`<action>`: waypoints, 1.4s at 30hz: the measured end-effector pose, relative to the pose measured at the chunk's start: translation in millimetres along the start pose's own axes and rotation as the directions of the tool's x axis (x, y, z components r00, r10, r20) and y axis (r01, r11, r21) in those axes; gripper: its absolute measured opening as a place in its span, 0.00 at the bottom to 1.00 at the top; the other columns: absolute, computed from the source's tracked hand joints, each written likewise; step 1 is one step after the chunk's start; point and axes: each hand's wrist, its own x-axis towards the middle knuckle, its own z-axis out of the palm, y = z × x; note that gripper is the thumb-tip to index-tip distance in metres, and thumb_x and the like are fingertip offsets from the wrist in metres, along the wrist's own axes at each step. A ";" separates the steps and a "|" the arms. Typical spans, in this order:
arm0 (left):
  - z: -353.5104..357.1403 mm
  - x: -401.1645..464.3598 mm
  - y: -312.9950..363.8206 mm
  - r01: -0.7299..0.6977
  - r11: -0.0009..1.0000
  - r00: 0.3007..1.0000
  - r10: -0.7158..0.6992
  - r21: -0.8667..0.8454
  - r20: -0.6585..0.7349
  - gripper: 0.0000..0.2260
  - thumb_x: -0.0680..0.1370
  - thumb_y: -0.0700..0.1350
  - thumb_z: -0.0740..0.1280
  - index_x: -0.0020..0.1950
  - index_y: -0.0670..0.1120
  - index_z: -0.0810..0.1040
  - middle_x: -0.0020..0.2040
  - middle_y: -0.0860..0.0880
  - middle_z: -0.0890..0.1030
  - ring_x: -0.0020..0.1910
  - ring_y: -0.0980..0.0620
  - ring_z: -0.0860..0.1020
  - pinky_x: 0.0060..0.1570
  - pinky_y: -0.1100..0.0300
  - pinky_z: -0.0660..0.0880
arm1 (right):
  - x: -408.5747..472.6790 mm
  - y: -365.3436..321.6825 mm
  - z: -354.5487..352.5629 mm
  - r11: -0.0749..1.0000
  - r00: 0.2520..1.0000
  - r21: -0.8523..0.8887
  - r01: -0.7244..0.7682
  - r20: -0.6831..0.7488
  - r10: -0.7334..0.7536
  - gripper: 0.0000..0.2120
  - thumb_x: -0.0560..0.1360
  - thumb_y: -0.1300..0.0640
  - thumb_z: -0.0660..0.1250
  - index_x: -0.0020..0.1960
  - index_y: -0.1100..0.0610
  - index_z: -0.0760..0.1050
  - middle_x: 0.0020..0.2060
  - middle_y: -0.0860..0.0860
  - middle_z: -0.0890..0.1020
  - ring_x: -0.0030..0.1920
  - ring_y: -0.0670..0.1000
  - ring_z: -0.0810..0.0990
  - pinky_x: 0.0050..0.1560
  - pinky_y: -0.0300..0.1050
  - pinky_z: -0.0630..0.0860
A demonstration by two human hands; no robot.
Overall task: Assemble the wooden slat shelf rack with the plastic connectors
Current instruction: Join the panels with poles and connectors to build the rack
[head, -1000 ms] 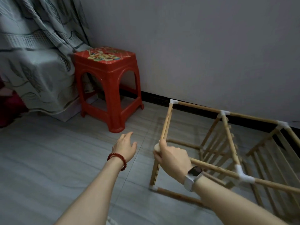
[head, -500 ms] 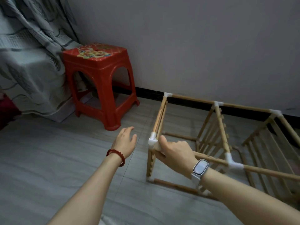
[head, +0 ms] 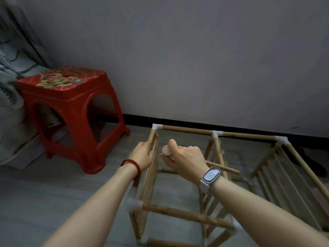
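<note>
The rack (head: 187, 175) lies on its side on the floor (head: 53, 202) near the wall (head: 195, 59), white connectors (head: 157, 126) at its corners. The left hand (head: 142, 154) grips the end panel's top slat (head: 153, 139). The right hand (head: 185, 157) is curled around a small pale object (head: 166, 150) just inside the frame. A red stool (head: 71, 111) stands to the left, beside a curtain (head: 10, 86).

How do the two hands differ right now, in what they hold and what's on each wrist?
The left hand rests against the end slat panel of the rack, fingers at its edge; the right hand is curled round a small pale rounded object, just inside that panel. The left wrist wears a red bead bracelet, the right a white-strapped smartwatch. Both hover near the rack's left end.
</note>
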 end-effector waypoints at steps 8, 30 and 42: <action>34.0 96.5 0.4 0.078 0.996 0.993 -0.074 -0.031 0.096 0.25 0.82 0.45 0.53 0.76 0.44 0.46 0.77 0.45 0.48 0.71 0.42 0.63 0.65 0.52 0.65 | 73.1 63.2 59.7 0.988 0.952 0.091 -0.125 0.291 0.094 0.20 0.80 0.42 0.52 0.57 0.59 0.64 0.44 0.55 0.83 0.44 0.62 0.80 0.37 0.49 0.68; 50.1 116.1 -15.8 0.159 0.987 0.987 -0.159 -0.018 -0.029 0.16 0.81 0.43 0.56 0.69 0.45 0.62 0.64 0.43 0.73 0.59 0.42 0.74 0.55 0.49 0.73 | 152.5 56.4 145.7 0.896 0.819 0.214 -0.390 0.526 0.230 0.18 0.80 0.43 0.54 0.56 0.59 0.63 0.53 0.60 0.80 0.53 0.63 0.78 0.44 0.49 0.68; 48.8 111.9 -14.8 0.165 0.985 0.985 -0.162 0.052 -0.056 0.17 0.80 0.44 0.57 0.69 0.48 0.60 0.63 0.47 0.73 0.63 0.46 0.71 0.58 0.51 0.67 | 182.7 67.7 133.9 0.905 0.819 0.159 -0.394 0.508 0.267 0.18 0.80 0.43 0.53 0.56 0.59 0.64 0.54 0.60 0.79 0.54 0.63 0.77 0.44 0.50 0.67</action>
